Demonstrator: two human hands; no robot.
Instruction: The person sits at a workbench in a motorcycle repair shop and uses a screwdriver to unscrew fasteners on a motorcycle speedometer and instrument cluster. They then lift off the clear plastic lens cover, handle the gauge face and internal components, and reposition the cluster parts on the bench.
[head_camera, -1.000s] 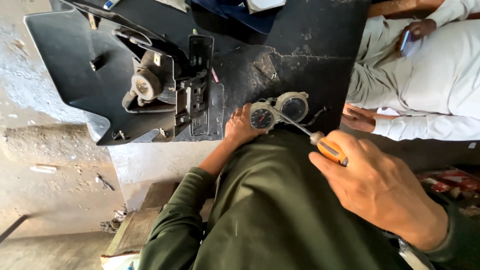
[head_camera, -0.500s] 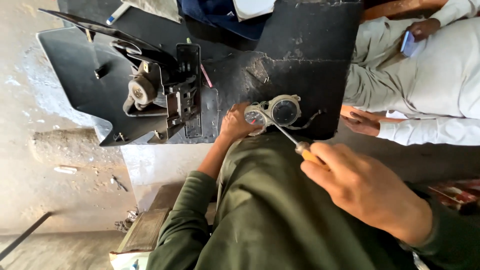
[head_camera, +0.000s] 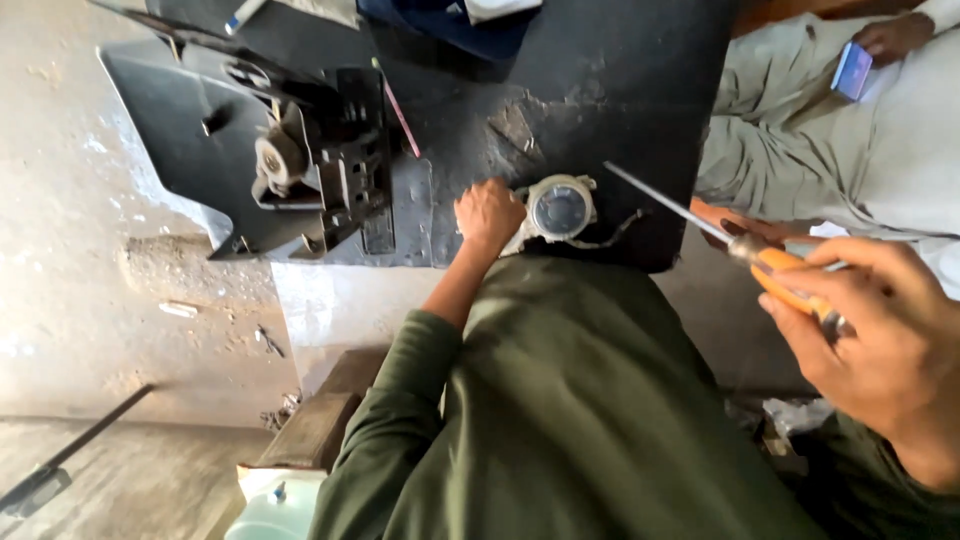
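My left hand (head_camera: 488, 215) rests closed on a pale round gauge unit (head_camera: 558, 210) with a dark dial, lying at the near edge of a black work surface (head_camera: 620, 90); part of the unit is hidden under the hand. My right hand (head_camera: 880, 340) is raised at the right and grips a screwdriver (head_camera: 770, 258) by its orange handle. Its metal shaft points up-left, the tip hanging in the air right of the gauge unit, apart from it. My green sleeves and clothing fill the lower middle.
A black metal machine part with a bracket and pulley (head_camera: 300, 165) lies at the left of the surface. Another person in pale clothes (head_camera: 850, 150) sits at the right, holding a phone (head_camera: 852, 70). A wooden block (head_camera: 320, 420) and concrete floor (head_camera: 90, 250) lie below left.
My right hand has pulled the screwdriver away from the gauge unit, back and to the right. My left hand has moved over the unit's left dial, covering it.
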